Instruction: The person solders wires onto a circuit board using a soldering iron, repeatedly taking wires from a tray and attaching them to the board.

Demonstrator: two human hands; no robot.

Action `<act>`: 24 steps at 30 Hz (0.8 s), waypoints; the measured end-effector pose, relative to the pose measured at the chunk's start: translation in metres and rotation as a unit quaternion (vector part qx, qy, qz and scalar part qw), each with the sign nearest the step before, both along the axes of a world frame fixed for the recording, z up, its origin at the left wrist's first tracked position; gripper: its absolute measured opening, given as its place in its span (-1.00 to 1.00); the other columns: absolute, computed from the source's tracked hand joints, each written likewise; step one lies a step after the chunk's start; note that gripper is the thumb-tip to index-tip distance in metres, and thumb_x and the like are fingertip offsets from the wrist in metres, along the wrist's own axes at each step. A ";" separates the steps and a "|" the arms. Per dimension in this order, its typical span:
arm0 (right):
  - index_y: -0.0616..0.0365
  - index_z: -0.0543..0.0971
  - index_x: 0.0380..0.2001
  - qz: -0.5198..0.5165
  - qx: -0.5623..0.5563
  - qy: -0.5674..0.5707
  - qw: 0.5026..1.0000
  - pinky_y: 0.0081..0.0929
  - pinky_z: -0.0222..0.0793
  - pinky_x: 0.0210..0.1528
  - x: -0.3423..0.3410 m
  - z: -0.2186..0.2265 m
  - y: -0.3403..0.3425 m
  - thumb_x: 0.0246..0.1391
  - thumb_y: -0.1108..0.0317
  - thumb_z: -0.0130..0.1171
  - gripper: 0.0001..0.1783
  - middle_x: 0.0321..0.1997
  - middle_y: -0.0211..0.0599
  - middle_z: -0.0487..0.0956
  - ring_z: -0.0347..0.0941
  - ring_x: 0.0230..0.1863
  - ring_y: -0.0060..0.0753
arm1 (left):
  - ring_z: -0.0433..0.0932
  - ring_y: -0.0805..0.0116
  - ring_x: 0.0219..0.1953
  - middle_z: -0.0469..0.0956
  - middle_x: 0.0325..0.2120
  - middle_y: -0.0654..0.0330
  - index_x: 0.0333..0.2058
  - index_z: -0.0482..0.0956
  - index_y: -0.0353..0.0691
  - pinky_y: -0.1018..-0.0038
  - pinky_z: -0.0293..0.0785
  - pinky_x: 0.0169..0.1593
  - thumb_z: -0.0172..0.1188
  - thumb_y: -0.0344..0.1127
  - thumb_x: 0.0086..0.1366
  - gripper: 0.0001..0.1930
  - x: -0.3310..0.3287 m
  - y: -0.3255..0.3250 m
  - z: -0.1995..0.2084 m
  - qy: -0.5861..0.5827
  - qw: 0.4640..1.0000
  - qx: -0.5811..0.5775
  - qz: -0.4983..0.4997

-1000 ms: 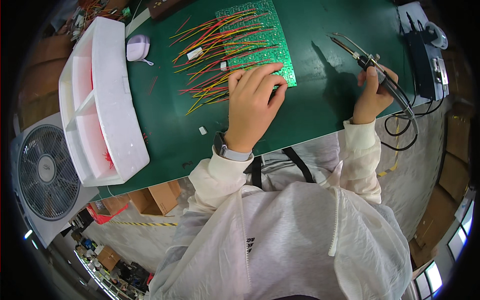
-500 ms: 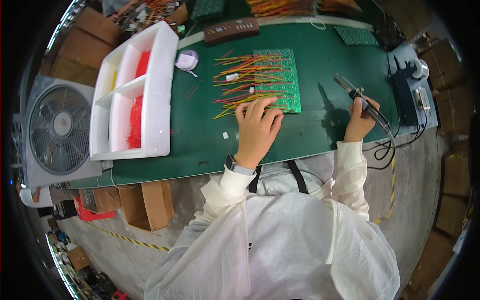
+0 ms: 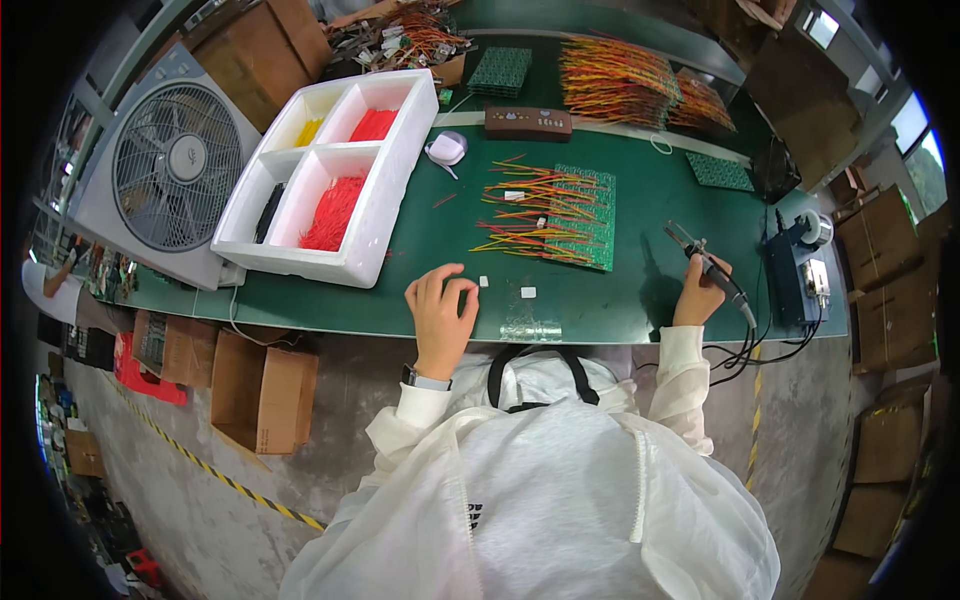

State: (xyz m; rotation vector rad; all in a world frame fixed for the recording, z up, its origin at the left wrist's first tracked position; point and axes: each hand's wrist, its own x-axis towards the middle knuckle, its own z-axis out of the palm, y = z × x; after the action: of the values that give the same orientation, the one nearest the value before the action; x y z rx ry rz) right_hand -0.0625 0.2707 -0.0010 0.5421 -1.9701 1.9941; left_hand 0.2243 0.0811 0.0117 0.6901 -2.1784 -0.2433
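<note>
My left hand (image 3: 441, 318) hovers near the table's front edge, fingers bent but apart, and I see nothing between them. Beside its fingertips lies a small white piece (image 3: 483, 281), with a second white piece (image 3: 528, 293) farther right. My right hand (image 3: 699, 293) grips a soldering iron (image 3: 729, 284), its tip pointing up and left above the table. Between the hands and farther back is a green circuit board panel (image 3: 598, 228). Red and yellow wires (image 3: 515, 239) stick out from its left side, with small white parts lying among them.
At the left stands a white foam box (image 3: 385, 215) with red and yellow wires in compartments, beside a grey fan (image 3: 172, 165). A blue soldering station (image 3: 792, 275) is at the right. Behind are a brown case (image 3: 528, 124), a lilac case (image 3: 447, 149) and wire bundles (image 3: 618, 80).
My left hand has left the wires at the board and drawn back to the left, toward the table edge. The right hand still holds the soldering iron. The view has shifted.
</note>
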 end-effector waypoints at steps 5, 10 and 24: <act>0.24 0.37 -0.31 0.012 0.012 0.019 1.000 -0.66 0.28 -0.34 -0.011 -0.004 -0.018 -0.03 0.45 0.13 -0.79 -0.38 -0.35 0.40 0.32 -0.37 -0.60 | 0.36 0.26 -0.20 0.41 -0.30 0.27 -0.48 0.41 -0.16 0.34 0.19 -0.09 0.16 -0.42 -0.02 -0.89 -0.007 -0.013 -0.008 0.008 1.000 0.028 0.005; 0.20 0.37 -0.28 0.003 0.035 0.115 0.993 -0.56 0.23 -0.18 -0.002 0.008 -0.020 0.02 0.42 0.08 -0.81 -0.27 -0.33 0.37 0.29 -0.24 -0.50 | 0.38 0.16 -0.23 0.41 -0.32 0.18 -0.49 0.39 -0.19 0.30 0.24 -0.16 0.13 -0.47 -0.04 -0.89 0.002 -0.012 -0.003 0.031 0.999 0.031 -0.002; 0.19 0.33 -0.21 -0.017 0.130 0.140 0.981 -0.53 0.19 -0.14 0.009 0.009 -0.010 0.05 0.48 -0.02 -0.80 -0.27 -0.27 0.32 0.27 -0.24 -0.42 | 0.41 0.25 -0.26 0.42 -0.35 0.24 -0.45 0.40 -0.19 0.34 0.27 -0.17 0.15 -0.40 0.00 -0.88 0.006 0.001 -0.009 -0.010 0.998 0.040 -0.039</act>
State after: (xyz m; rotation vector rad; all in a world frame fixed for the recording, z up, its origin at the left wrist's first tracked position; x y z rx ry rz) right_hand -0.0534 0.2604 0.0081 0.7969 -2.0515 1.5491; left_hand 0.2304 0.0818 0.0024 0.6555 -2.2271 -0.3676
